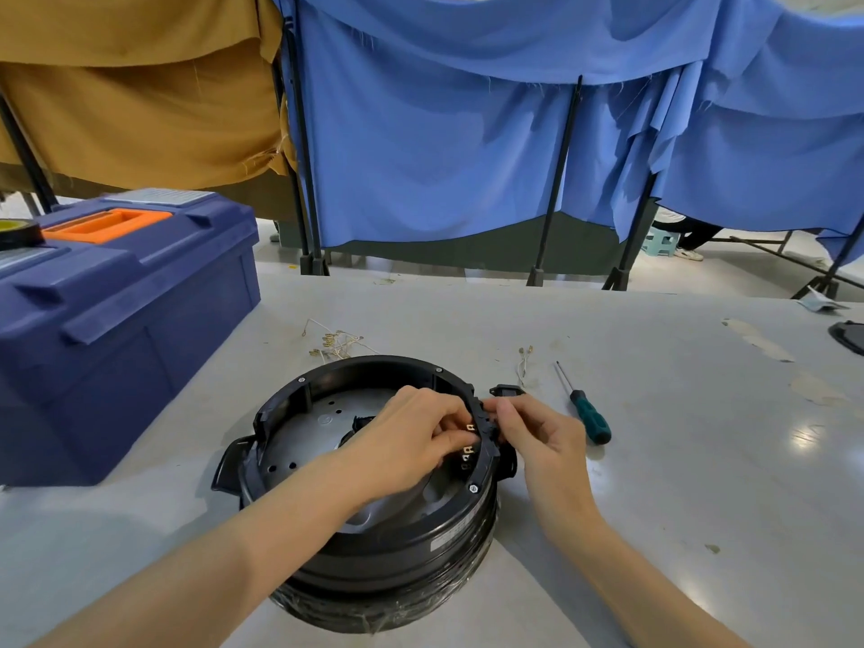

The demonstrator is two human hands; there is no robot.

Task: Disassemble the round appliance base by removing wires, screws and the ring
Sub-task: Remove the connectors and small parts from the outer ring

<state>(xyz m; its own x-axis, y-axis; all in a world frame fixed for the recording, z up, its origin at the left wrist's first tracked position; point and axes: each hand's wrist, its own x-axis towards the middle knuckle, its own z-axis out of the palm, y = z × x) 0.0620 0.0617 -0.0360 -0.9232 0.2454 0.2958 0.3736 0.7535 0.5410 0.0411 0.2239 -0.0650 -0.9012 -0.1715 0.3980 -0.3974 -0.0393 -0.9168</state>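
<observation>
Base [374,530] sat on desk [654,460], lower centre of frame. Left hand [411,432] pinched brass terminals [469,449] inside ring [481,453]; right hand [537,432] pinched ring's outer edge. Screwdriver [584,406] lay right.

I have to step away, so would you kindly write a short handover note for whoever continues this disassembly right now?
Left hand: reaching inside the round base, fingers at the brass terminals on the right inner wall.
Right hand: outside the rim, pinching the black connector block at the same spot.
Screwdriver lies on the table right of the base, unused.
Done: some wires are already out, a bundle behind the base and one loose wire near the screwdriver.
Left: free the terminals, then the rim screws and the ring, both still on.
</observation>
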